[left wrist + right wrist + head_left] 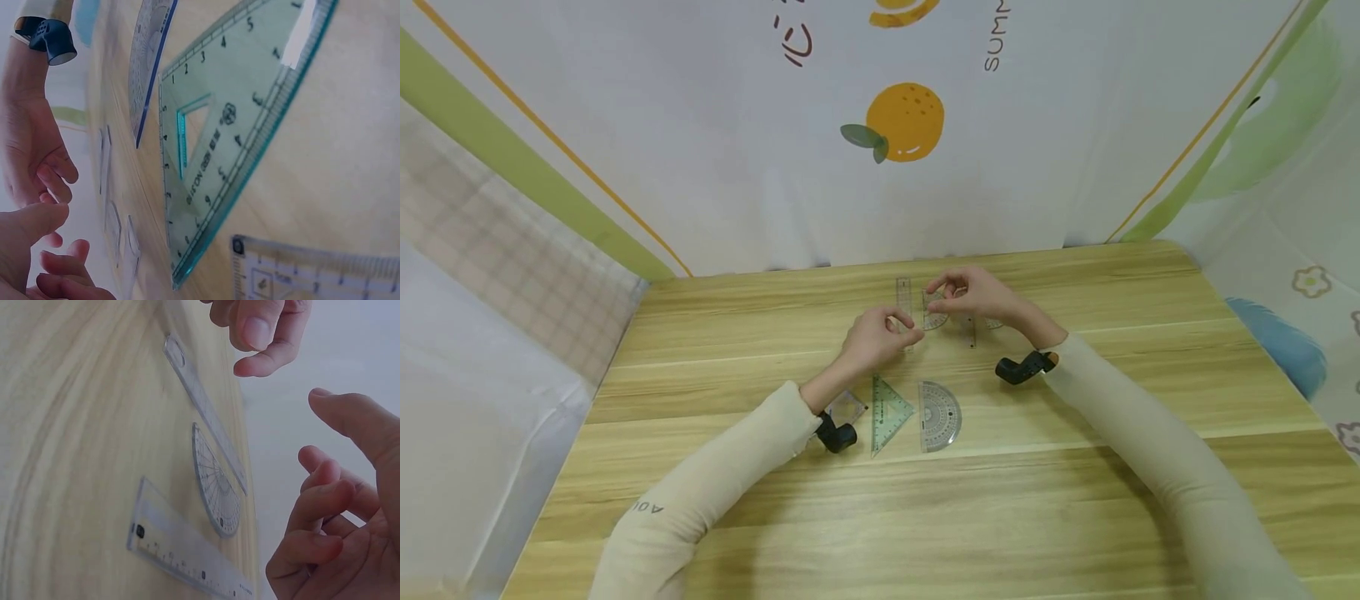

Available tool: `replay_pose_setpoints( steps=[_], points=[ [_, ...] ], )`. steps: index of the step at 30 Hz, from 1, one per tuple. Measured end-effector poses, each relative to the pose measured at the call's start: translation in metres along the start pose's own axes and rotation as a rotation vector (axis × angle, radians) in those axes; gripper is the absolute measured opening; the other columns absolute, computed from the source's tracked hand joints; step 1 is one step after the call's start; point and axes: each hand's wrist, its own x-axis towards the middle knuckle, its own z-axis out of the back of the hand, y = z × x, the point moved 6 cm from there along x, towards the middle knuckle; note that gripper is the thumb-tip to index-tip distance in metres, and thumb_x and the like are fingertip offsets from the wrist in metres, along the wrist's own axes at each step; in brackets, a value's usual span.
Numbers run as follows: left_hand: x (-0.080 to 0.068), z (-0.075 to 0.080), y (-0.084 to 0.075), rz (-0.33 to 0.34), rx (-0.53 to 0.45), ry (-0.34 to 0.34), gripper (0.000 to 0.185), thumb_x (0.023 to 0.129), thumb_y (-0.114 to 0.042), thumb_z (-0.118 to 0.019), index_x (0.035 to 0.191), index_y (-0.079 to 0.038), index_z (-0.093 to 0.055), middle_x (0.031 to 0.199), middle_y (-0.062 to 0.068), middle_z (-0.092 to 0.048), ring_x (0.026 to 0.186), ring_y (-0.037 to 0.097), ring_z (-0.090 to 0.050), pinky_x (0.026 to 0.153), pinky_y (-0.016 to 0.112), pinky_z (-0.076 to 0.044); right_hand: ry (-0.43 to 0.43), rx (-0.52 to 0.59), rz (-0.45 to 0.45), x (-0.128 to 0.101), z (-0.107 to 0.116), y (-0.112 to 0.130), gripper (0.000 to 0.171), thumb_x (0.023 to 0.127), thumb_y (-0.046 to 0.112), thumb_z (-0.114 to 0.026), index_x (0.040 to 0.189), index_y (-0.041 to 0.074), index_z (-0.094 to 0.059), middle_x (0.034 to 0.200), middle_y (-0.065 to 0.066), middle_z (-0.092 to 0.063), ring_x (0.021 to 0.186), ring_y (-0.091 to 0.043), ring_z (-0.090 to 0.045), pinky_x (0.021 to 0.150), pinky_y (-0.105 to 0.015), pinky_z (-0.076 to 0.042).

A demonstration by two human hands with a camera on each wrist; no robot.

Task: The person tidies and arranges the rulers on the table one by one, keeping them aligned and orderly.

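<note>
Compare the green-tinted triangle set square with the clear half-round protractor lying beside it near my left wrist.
The green-tinted transparent plastic triangle set square has three straight edges; the clear plastic half-round protractor has one straight edge and a curved one. The set square is tinted green, the protractor colourless and greyish. The set square has a triangular cut-out. Both lie flat on the wooden table, untouched, see-through and printed with scales.

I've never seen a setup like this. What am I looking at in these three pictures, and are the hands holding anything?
No machine here: a person works with bare hands. The wide picture comes from a camera on their head; the close-ups come from small cameras strapped to each wrist. On the wooden table lie clear drawing tools: a green set square, a protractor, and farther back a straight ruler and a second protractor. The left hand and right hand hover over the far tools, fingers curled; the wrist views show them holding nothing.
</note>
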Motion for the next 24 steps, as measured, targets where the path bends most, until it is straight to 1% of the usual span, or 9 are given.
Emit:
replay_pose_setpoints(
  steps=[3,6,10,13,20,24],
  points=[
    [0.002,0.000,0.001,0.013,0.013,-0.002,0.024,0.093,-0.033,-0.077,0.105,-0.012,-0.072,0.063,0.002,-0.056,0.047,0.010,-0.040,0.044,0.024,-0.030,-0.006,-0.010,-0.002,0.002,0.002,-0.001,0.037,0.092,0.016,-0.079,0.121,-0.004,-0.067,0.085,-0.012,-0.059,0.075,-0.023,-0.052,0.065,-0.030,-0.044],
    [0.003,0.001,0.001,0.023,0.031,-0.006,0.024,0.093,-0.033,-0.077,0.105,-0.013,-0.072,0.064,0.002,-0.058,0.048,0.011,-0.042,0.045,0.024,-0.031,-0.010,-0.018,-0.007,0.005,0.003,-0.001,0.036,0.093,0.013,-0.078,0.121,-0.007,-0.066,0.084,-0.012,-0.058,0.072,-0.019,-0.050,0.062,-0.028,-0.041],
    [0.005,0.001,0.002,0.028,0.055,-0.007,0.024,0.093,-0.033,-0.077,0.105,-0.013,-0.071,0.067,0.002,-0.061,0.050,0.011,-0.045,0.046,0.025,-0.033,-0.006,-0.031,-0.017,0.007,0.004,-0.002,0.036,0.094,0.008,-0.075,0.122,-0.012,-0.064,0.083,-0.015,-0.057,0.070,-0.019,-0.049,0.062,-0.028,-0.041],
    [0.006,0.002,0.003,0.036,0.064,-0.005,0.024,0.093,-0.033,-0.077,0.105,-0.013,-0.072,0.068,0.003,-0.063,0.050,0.011,-0.045,0.046,0.025,-0.033,0.001,-0.033,-0.024,0.009,0.005,-0.004,0.037,0.094,0.007,-0.075,0.122,-0.013,-0.063,0.084,-0.016,-0.057,0.071,-0.020,-0.050,0.063,-0.030,-0.042],
    [0.009,0.002,0.005,0.049,0.072,-0.004,0.023,0.093,-0.034,-0.077,0.104,-0.014,-0.072,0.068,0.003,-0.063,0.052,0.013,-0.047,0.047,0.026,-0.034,0.007,-0.028,-0.055,0.010,0.006,-0.006,0.039,0.093,0.018,-0.079,0.123,-0.004,-0.067,0.084,-0.011,-0.059,0.070,-0.020,-0.050,0.061,-0.029,-0.042],
    [0.009,0.001,0.006,0.042,0.067,-0.008,0.022,0.093,-0.033,-0.077,0.103,-0.014,-0.071,0.067,0.003,-0.062,0.052,0.013,-0.047,0.048,0.027,-0.035,0.016,-0.041,-0.051,0.012,0.006,-0.006,0.038,0.092,0.018,-0.079,0.122,-0.003,-0.068,0.084,-0.012,-0.060,0.070,-0.022,-0.051,0.062,-0.032,-0.043]
  ],
)
